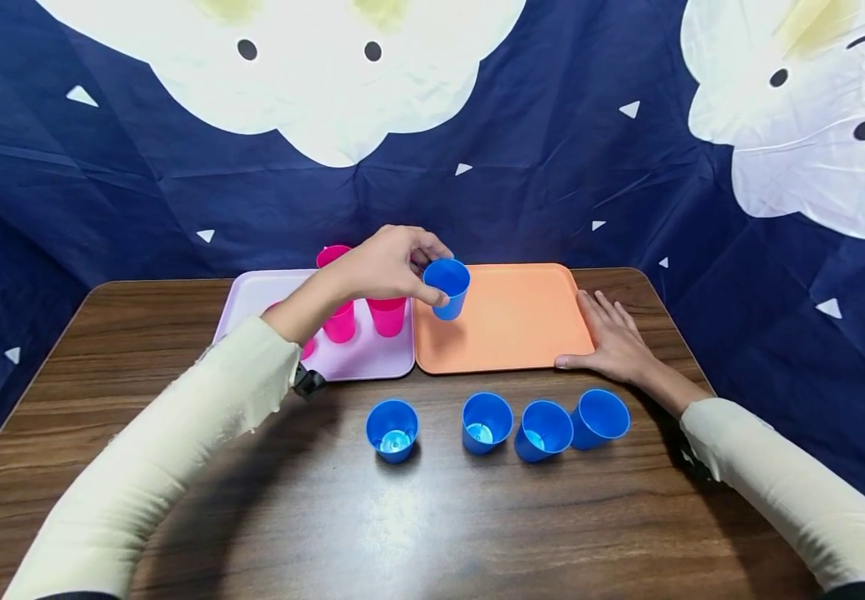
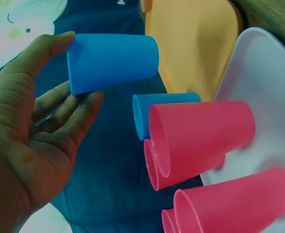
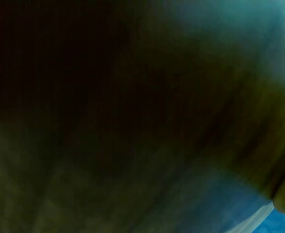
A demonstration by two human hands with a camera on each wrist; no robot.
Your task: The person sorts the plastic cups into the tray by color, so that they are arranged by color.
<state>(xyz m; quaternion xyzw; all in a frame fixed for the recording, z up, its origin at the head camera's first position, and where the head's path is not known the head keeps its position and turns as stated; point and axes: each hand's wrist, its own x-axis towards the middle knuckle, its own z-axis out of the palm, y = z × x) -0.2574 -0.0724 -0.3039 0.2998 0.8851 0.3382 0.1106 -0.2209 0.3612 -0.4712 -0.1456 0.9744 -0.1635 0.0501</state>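
Head view: at center, my left hand [image 1: 390,263] pinches a blue cup [image 1: 450,292] above the orange tray [image 1: 518,321]; my right hand [image 1: 612,340], fingers extended, touches its right edge. Left wrist view: another blue cup [image 2: 143,108] shows beyond pink cups [image 2: 210,131], center. Right wrist view: mostly dark blur.

You wear a cream left sleeve [image 1: 147,458] and a matching right sleeve [image 1: 785,496], both wrinkled, and a small black device [image 1: 308,382] at the left cuff [image 1: 278,358]

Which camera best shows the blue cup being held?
Left wrist view: the blue cup looks biggest there, seen sideways. Head view: smaller, from above. Right wrist view: too dark and blurry to find it.
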